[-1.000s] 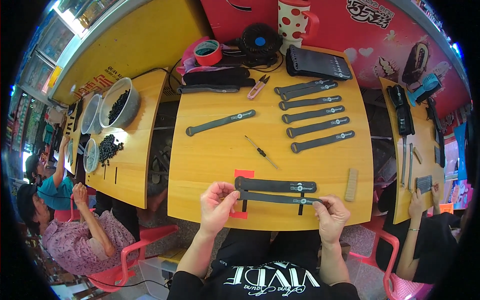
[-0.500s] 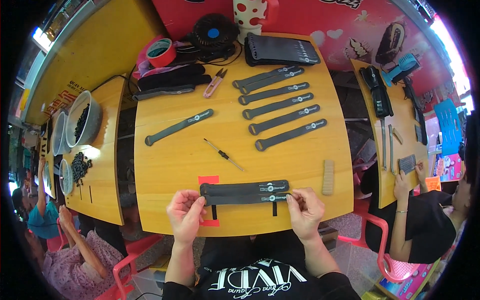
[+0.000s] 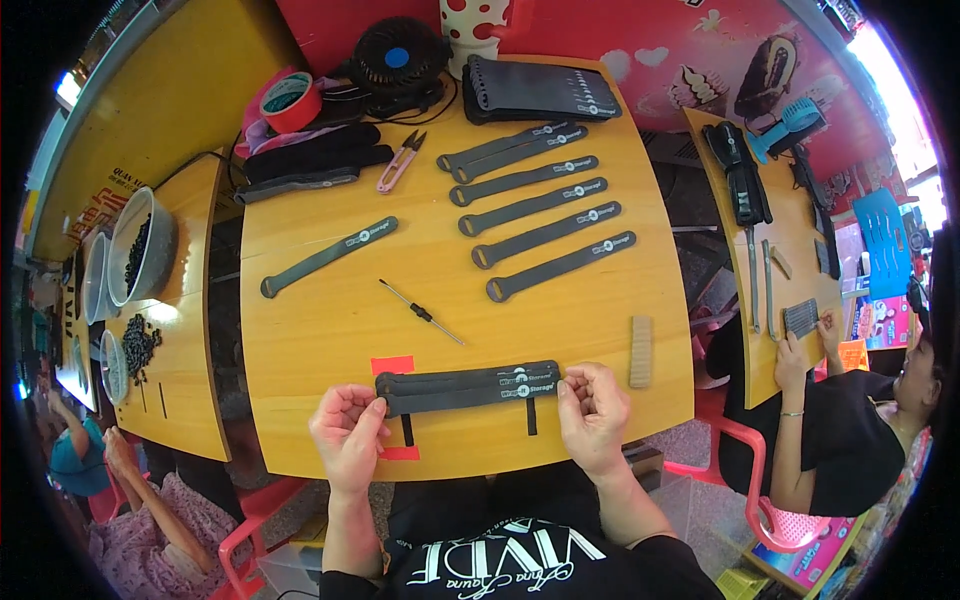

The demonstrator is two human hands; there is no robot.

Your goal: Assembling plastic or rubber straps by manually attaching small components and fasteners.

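Between my two hands a dark grey hook-and-loop strap [image 3: 455, 400] with a white logo is stretched out flat. It lies against the near side of a small stack of like straps [image 3: 440, 381], partly overlapping them at the table's near edge. My left hand [image 3: 350, 430] pinches the strap's left end between thumb and fingers. At the other end my right hand [image 3: 594, 415] closes on the tip by the logo. Red tape [image 3: 393, 364] and short black strips [image 3: 532, 418] on the tabletop show around the stack.
A slim metal tool with a black grip [image 3: 421, 311] lies beyond the stack, near a single strap [image 3: 330, 257]. Several straps [image 3: 550, 264] are spread at right. A ridged beige block [image 3: 641, 352], pink snips [image 3: 402, 163], a black fan [image 3: 398, 58] and people at side tables surround these.
The whole view has shifted a little left. My hands have brought the held strap closer onto the stack, so it overlaps more. Both hands keep their pinch.
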